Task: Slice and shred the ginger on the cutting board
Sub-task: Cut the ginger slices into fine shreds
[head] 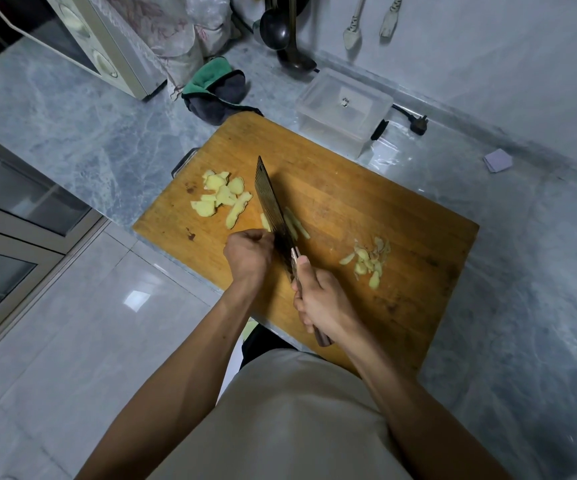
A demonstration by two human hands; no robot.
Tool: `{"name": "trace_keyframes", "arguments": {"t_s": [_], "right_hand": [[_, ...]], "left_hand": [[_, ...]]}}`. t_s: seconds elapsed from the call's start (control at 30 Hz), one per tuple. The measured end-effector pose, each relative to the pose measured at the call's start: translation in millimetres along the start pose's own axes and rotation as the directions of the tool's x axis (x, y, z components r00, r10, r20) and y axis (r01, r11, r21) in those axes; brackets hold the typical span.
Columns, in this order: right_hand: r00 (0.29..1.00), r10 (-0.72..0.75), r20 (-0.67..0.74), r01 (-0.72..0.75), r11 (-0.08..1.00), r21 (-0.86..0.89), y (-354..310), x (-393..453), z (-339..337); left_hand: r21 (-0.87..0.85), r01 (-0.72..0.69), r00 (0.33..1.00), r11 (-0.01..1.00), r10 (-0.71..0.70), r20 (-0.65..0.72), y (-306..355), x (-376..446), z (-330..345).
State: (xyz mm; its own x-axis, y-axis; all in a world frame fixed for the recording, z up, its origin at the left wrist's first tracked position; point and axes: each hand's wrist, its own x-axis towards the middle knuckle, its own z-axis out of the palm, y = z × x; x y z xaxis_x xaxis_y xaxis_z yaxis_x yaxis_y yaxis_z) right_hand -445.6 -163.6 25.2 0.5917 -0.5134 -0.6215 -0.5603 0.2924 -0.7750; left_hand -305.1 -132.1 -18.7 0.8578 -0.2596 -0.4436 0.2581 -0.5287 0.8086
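Note:
A wooden cutting board (366, 202) lies on the grey marble counter. Several pale yellow ginger slices (221, 197) are heaped at its left end. My right hand (321, 299) grips the handle of a cleaver (273, 206) whose blade stands on edge across the board's middle. Thin ginger strips (297, 225) lie just right of the blade. My left hand (247, 254), fingers curled, holds a small stack of ginger slices (265, 222) against the blade's left side; most of that stack is hidden. Ginger peel scraps (368, 259) sit to the right.
A clear plastic box (346, 109) stands behind the board, a green and grey cloth (216, 90) at its far left corner. A microwave (86, 39) is at the back left. Ladles (276, 29) hang on the wall. A black plug (418, 123) lies right of the box.

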Motion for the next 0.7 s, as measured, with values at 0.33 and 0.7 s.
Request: {"name": "trace_keyframes", "arguments": {"t_s": [0.33, 0.7], "right_hand": [[0.998, 0.044, 0.034, -0.047, 0.995, 0.084, -7, 4, -4], [0.997, 0.021, 0.068, -0.024, 0.999, 0.045, -9, -4, -7]], "left_hand": [[0.038, -0.02, 0.999, 0.999, 0.018, 0.044, 1, 0, -4], [0.084, -0.039, 0.99, 0.996, 0.027, 0.137, 2, 12, -17]]}}
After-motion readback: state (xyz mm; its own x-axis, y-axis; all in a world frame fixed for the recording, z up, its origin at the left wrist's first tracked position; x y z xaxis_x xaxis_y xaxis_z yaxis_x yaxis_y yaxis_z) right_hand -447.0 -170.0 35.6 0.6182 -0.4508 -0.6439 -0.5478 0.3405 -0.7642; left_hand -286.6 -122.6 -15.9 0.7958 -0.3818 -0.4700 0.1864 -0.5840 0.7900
